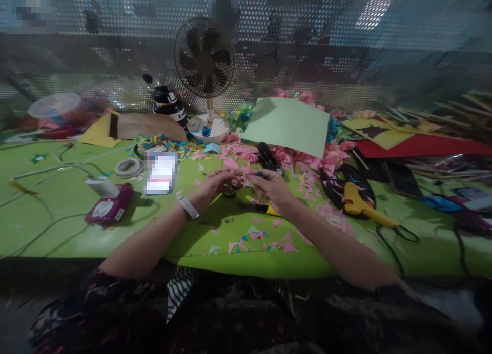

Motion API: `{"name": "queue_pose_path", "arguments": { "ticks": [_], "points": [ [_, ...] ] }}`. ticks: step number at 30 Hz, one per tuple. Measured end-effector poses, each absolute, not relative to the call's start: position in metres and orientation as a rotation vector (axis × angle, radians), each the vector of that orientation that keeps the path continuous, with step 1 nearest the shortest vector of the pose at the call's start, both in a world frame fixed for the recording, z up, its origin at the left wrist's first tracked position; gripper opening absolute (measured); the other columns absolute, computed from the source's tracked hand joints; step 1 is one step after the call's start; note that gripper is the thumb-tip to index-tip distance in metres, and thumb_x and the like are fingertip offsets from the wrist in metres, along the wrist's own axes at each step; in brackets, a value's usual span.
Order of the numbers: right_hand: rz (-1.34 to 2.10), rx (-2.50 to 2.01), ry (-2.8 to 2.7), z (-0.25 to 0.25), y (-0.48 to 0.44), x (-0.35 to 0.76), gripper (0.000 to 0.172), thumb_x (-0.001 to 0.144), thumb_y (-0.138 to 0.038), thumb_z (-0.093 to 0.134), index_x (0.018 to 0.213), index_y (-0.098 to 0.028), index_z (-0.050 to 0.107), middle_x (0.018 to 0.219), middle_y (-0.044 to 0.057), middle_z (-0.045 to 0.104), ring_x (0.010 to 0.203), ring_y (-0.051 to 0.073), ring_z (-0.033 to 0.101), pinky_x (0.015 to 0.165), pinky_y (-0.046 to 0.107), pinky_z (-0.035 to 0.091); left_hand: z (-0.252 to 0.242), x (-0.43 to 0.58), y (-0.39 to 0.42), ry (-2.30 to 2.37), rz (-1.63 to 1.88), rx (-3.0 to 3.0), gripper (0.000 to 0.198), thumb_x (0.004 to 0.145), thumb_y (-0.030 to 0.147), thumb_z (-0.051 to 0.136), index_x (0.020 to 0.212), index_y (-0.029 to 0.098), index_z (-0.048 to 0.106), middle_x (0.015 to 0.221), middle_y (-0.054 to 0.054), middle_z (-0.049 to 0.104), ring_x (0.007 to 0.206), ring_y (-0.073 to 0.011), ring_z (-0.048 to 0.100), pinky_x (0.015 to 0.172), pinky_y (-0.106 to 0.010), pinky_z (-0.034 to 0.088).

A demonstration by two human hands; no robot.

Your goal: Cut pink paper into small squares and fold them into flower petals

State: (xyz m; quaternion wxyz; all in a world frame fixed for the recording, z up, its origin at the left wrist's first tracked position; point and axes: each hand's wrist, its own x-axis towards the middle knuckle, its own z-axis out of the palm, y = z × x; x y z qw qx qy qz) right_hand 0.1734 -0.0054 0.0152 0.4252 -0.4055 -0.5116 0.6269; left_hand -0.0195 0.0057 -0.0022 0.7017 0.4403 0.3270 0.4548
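Observation:
My left hand and my right hand meet above the middle of the green table. The fingertips of both are pinched together around a small pinkish piece; its exact shape is too small and blurred to tell. Just behind the hands lies a black stapler. Below my right hand rests a black and yellow tool, partly covered by the wrist. Small pink paper cuttings are scattered in front of my hands, with a few blue and white ones among them.
To the left are a lit phone, a tape roll and a purple power strip with cables. A yellow glue gun lies right. Behind stand a fan, a dark bottle and a pale green sheet.

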Motion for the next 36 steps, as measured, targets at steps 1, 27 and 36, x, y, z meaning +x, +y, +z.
{"name": "queue_pose_path", "arguments": {
  "ticks": [1,27,36],
  "points": [
    [1.543,-1.011,-1.25,0.014,-0.005,0.173,0.041,0.062,-0.05,0.088,0.083,-0.019,0.072,0.051,-0.009,0.048,0.04,0.004,0.027,0.039,0.023,0.017,-0.002,-0.017,0.003,0.737,0.986,0.991,0.042,0.064,0.044,0.09,0.091,0.015,0.075,0.084,-0.005,0.074,0.076,-0.0144,0.07,0.06,-0.02,0.053],
    [0.48,-1.196,-2.078,-0.001,0.011,0.184,0.058,0.102,-0.059,0.035,0.07,-0.02,0.064,0.063,0.005,0.063,0.061,0.017,0.058,0.06,0.03,0.035,0.0,-0.015,0.003,0.862,1.05,1.227,0.036,0.077,0.042,0.08,0.098,0.013,0.074,0.086,-0.007,0.075,0.073,-0.0125,0.068,0.057,-0.019,0.049],
    [0.407,-1.138,-2.151,-0.002,0.014,0.186,0.053,0.103,-0.052,0.037,0.066,-0.021,0.057,0.062,0.005,0.062,0.058,0.016,0.055,0.058,0.03,0.035,-0.004,-0.016,0.003,0.838,1.028,1.253,0.036,0.079,0.044,0.079,0.099,0.014,0.074,0.091,-0.008,0.076,0.076,-0.0132,0.069,0.061,-0.021,0.049]
  ]
}}
